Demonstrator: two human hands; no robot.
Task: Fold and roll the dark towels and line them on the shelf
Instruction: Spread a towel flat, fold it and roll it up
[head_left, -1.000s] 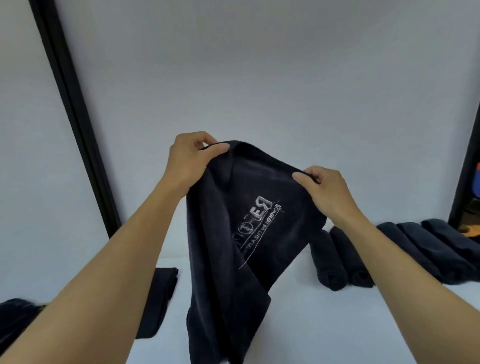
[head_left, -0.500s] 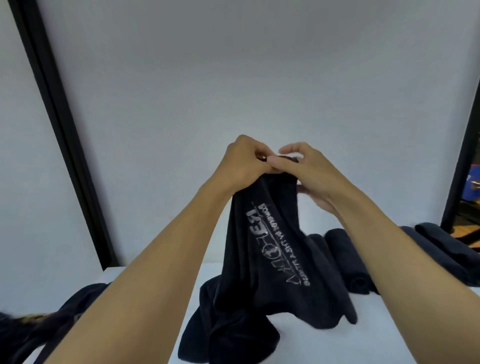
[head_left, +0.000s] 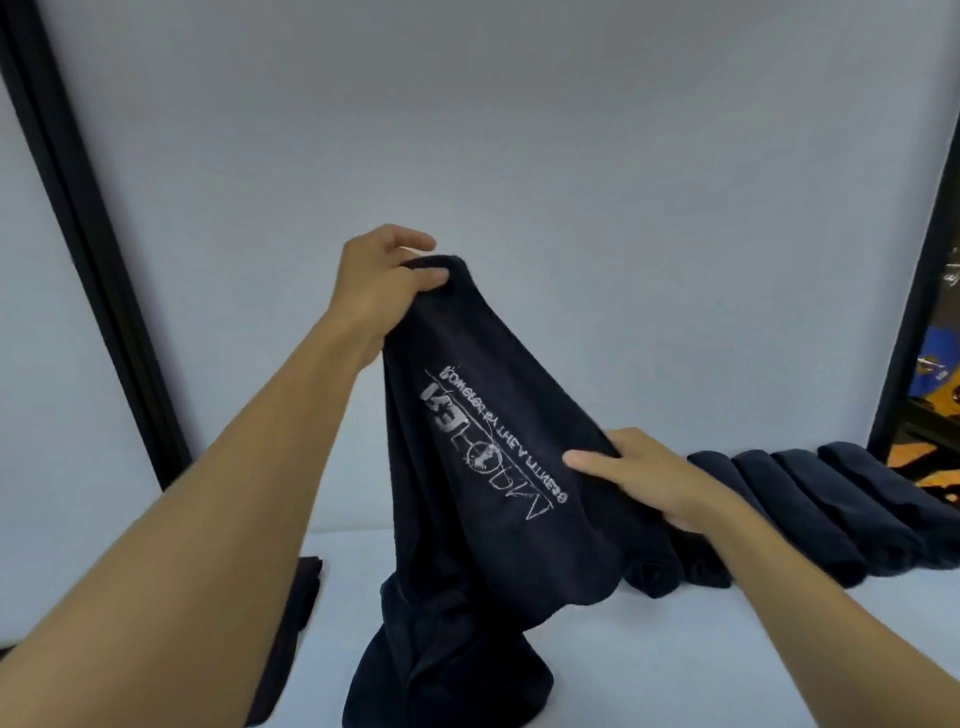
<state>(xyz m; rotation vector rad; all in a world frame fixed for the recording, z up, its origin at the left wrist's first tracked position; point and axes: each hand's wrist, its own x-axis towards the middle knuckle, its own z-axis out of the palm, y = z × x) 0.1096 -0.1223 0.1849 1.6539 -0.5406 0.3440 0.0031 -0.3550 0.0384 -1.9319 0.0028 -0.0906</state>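
- Towel (head_left: 483, 467) hangs in the middle of the frame. Its long axis runs steeply from upper centre-left down to lower centre, where its tail lies bunched on the white shelf (head_left: 675, 649).
- The left grip (head_left: 382, 283), at the upper end, is clamped on the towel's gathered top, thumb pinched against fingers.
- The right grip (head_left: 649, 473), lower and right of centre, holds the towel's right edge with the thumb across the front and the fingers tucked behind. From the left grip the cloth fans down and to the right.
- The coming fold likely turns on that slanted edge between the two grips. It would have to be levelled or laid down on the shelf.
- The right grip is the nearer one to the rolled towels (head_left: 810, 499), which lie side by side at the right.
- Printed lettering (head_left: 488, 441) reads reversed and cannot be made out.
- The towel's far corners are lost in the folds. It also covers the near end of the row.
- A flat dark cloth (head_left: 291, 623) at lower left is partly hidden by the left forearm (head_left: 208, 545).
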